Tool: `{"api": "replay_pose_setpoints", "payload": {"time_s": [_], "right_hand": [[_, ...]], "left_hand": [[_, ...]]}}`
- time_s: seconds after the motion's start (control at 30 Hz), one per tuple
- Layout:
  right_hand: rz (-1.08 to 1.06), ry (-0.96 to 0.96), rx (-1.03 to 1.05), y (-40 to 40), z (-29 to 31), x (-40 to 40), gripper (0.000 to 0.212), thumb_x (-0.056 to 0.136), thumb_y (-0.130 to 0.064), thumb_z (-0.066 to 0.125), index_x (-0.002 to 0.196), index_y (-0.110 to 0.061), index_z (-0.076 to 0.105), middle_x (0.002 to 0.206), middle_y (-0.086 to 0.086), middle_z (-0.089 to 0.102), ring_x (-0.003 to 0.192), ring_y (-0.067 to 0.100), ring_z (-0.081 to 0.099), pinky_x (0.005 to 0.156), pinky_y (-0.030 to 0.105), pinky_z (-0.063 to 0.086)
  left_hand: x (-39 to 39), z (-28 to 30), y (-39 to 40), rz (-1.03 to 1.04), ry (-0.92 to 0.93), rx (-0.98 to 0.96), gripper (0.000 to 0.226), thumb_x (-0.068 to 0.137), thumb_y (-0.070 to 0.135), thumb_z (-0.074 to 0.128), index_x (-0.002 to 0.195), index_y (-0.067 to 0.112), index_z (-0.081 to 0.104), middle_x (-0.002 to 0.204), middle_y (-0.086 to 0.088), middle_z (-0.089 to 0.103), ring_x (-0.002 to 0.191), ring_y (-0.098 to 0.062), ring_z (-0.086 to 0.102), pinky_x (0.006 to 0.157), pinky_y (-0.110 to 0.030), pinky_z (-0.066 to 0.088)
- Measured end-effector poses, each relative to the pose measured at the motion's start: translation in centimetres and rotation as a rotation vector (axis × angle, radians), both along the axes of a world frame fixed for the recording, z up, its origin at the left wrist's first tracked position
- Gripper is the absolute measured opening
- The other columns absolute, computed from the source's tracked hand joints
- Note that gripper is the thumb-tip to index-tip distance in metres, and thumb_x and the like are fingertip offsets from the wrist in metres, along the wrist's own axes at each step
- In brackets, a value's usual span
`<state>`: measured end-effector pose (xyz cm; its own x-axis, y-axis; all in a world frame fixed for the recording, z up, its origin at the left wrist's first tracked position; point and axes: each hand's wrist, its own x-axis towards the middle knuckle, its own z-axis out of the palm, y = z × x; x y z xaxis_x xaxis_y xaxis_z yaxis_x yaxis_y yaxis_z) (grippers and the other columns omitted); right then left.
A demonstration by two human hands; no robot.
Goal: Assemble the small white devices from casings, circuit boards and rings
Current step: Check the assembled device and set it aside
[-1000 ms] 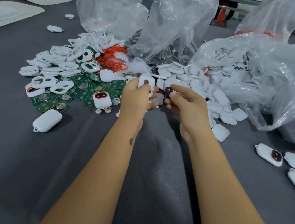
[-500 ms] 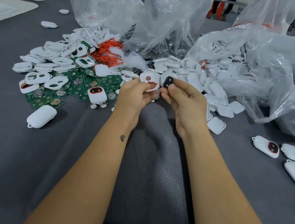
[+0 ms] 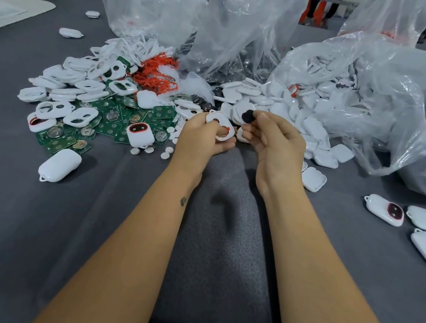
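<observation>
My left hand (image 3: 201, 139) grips a white casing front (image 3: 220, 122) with two cut-out holes and a bit of red ring at its lower edge. Just to its right, my right hand (image 3: 276, 142) pinches a small black part (image 3: 247, 116) between thumb and fingertips, a little apart from the casing. Behind my left hand lie green circuit boards (image 3: 109, 119), white casing fronts (image 3: 80, 115) and a tangle of orange-red rings (image 3: 155, 75). White casing backs (image 3: 288, 103) spill from a bag behind my right hand.
Three clear plastic bags (image 3: 250, 26) stand at the back of the grey table (image 3: 38, 220). Three assembled devices (image 3: 385, 209) lie at the right edge, a closed white device (image 3: 59, 165) at the left, and small white discs (image 3: 151, 149) near my left wrist.
Both hands have shifted slightly away from me towards the pile. The right hand has lifted the black part higher, beside the casing's top edge.
</observation>
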<state>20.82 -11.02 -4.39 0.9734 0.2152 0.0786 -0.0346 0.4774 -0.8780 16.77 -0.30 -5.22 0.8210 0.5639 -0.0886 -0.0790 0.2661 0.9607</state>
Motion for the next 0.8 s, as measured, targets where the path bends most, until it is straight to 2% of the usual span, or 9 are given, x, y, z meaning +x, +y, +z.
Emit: {"api": "replay_pose_setpoints", "payload": {"time_s": [0.07,0.13,0.23,0.37,0.5,0.67,0.8], "right_hand": [[-0.017,-0.043,-0.060,-0.02,-0.01,-0.05,0.016,0.087,0.010,0.061,0.090,-0.006,0.065,0.067,0.003,0.066,0.062,0.014,0.062,0.068,0.025,0.055],[-0.018,-0.073,-0.131,-0.01,-0.05,-0.12,0.023,0.085,0.011,0.062,0.096,-0.009,0.065,0.071,0.005,0.065,0.062,0.013,0.062,0.072,0.025,0.057],[-0.045,-0.101,-0.219,0.12,-0.08,-0.22,0.018,0.085,0.009,0.064,0.089,-0.008,0.069,0.077,0.008,0.068,0.064,0.012,0.065,0.071,0.023,0.057],[-0.122,-0.199,-0.379,0.15,-0.40,-0.20,0.013,0.083,-0.001,0.070,0.086,-0.014,0.074,0.088,0.007,0.073,0.082,0.012,0.067,0.077,0.022,0.054],[-0.135,-0.229,-0.465,0.20,-0.49,-0.20,0.015,0.083,-0.007,0.072,0.082,-0.021,0.074,0.082,-0.001,0.073,0.080,0.008,0.066,0.077,0.021,0.054],[-0.160,-0.304,-0.600,0.42,-0.56,-0.41,0.013,0.084,-0.008,0.070,0.082,-0.021,0.073,0.079,-0.003,0.071,0.075,0.007,0.064,0.077,0.030,0.056],[-0.172,-0.318,-0.649,0.42,-0.50,-0.48,0.011,0.085,-0.009,0.067,0.083,-0.019,0.072,0.081,0.001,0.070,0.078,0.016,0.065,0.079,0.038,0.056]], "left_hand": [[-0.04,0.13,0.03,-0.020,-0.050,-0.106,0.022,0.090,-0.009,0.045,0.078,0.005,0.057,0.087,-0.015,0.066,0.081,-0.022,0.068,0.069,-0.025,0.060],[-0.11,0.16,0.09,-0.043,-0.082,-0.154,0.025,0.093,-0.008,0.045,0.081,0.006,0.062,0.080,-0.007,0.072,0.077,-0.015,0.072,0.070,-0.026,0.060],[-0.25,0.10,0.07,-0.077,-0.103,-0.154,0.027,0.095,-0.005,0.045,0.085,0.009,0.066,0.075,0.000,0.075,0.075,-0.011,0.072,0.066,-0.023,0.058],[-0.17,0.03,0.13,-0.067,-0.110,-0.193,0.028,0.097,-0.004,0.041,0.089,0.005,0.066,0.081,-0.005,0.075,0.084,-0.017,0.072,0.071,-0.027,0.059],[-0.11,0.12,0.05,-0.071,-0.135,-0.282,0.027,0.096,-0.005,0.038,0.090,0.001,0.064,0.079,-0.009,0.074,0.078,-0.019,0.073,0.068,-0.028,0.059],[-0.21,-0.10,0.04,-0.137,-0.149,-0.202,0.025,0.096,-0.001,0.044,0.094,0.006,0.068,0.087,-0.008,0.075,0.085,-0.020,0.073,0.073,-0.028,0.059],[-0.21,-0.24,0.06,-0.152,-0.141,-0.165,0.023,0.096,0.002,0.048,0.095,0.008,0.070,0.091,-0.010,0.075,0.088,-0.022,0.073,0.079,-0.031,0.059]]}}
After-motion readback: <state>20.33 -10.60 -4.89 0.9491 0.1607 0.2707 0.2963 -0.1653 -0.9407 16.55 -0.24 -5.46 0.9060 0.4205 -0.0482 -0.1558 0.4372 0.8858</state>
